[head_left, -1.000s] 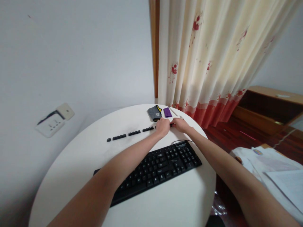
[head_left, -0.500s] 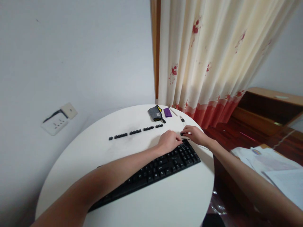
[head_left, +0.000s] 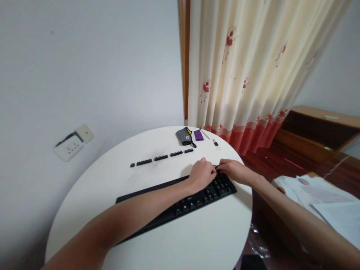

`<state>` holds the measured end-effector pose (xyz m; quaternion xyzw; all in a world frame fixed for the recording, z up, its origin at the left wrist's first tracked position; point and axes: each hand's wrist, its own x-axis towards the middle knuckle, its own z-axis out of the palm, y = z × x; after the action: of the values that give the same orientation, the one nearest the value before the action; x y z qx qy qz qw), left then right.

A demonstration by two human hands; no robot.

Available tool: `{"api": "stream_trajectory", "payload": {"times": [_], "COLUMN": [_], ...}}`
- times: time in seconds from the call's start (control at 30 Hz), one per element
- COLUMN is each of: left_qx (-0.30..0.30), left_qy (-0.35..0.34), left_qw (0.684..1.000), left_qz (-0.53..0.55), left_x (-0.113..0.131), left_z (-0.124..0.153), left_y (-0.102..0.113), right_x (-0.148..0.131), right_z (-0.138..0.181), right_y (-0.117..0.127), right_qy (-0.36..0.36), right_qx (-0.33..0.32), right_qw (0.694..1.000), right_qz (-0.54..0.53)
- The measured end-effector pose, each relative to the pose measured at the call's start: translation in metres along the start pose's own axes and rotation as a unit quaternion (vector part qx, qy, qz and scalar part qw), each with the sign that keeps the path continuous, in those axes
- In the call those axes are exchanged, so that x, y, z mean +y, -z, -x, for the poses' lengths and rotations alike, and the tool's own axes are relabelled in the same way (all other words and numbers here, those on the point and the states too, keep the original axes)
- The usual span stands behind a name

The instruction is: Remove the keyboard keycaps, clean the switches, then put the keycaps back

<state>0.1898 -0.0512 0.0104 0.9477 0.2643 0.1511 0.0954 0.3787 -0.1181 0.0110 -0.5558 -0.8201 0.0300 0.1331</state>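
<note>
A black keyboard [head_left: 208, 197] lies slantwise on the round white table, partly covered by my left forearm. At its back right corner my left hand [head_left: 201, 174] rests with fingers pinched together; whatever they grip is hidden. Close beside it, my right hand [head_left: 232, 170] has its fingertips drawn together on the same corner, almost touching the left fingers. What the right fingertips hold is too small to make out. A thin dark cable [head_left: 216, 165] shows just behind the fingers. Behind the keyboard runs a row of loose black keycaps [head_left: 161, 157] in several short groups.
Toward the back of the table [head_left: 157, 247] lie a grey pouch [head_left: 184, 136], a purple cloth [head_left: 198, 135], a thin pen-like stick [head_left: 206, 134] and a small black-and-silver piece [head_left: 215, 143]. Papers [head_left: 323, 195] are piled at the right. A curtain [head_left: 225, 75] hangs behind.
My right hand has moved left and nearer, from behind the keyboard's corner onto it, bringing a small black thing along. The left hand stays at nearly the same spot.
</note>
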Motion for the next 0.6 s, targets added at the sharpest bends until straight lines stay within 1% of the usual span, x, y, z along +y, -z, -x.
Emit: {"api": "stream_trajectory", "payload": {"times": [0.13, 0.23, 0.5, 0.6], "left_qx": [0.015, 0.019, 0.015, 0.012], "left_qy": [-0.027, -0.037, -0.045, -0.068], "left_qw": [0.999, 0.998, 0.998, 0.997], "left_qz": [-0.031, -0.042, -0.046, -0.041], "left_x": [0.0016, 0.0021, 0.0006, -0.0004], "left_z": [0.0027, 0.0031, 0.0022, 0.0046], "left_y": [0.0, -0.0002, -0.004, -0.0031], "right_x": [-0.0077, -0.0103, -0.0096, -0.0085], "right_z": [-0.0001, 0.0, -0.0012, -0.0014], "right_y": [0.0008, 0.0006, -0.004, -0.004], "right_qy": [0.003, 0.006, 0.011, 0.012], "right_qx": [-0.011, -0.02, -0.026, -0.027], "right_qw": [0.997, 0.995, 0.993, 0.995], "right_qz": [0.072, 0.101, 0.119, 0.095]}}
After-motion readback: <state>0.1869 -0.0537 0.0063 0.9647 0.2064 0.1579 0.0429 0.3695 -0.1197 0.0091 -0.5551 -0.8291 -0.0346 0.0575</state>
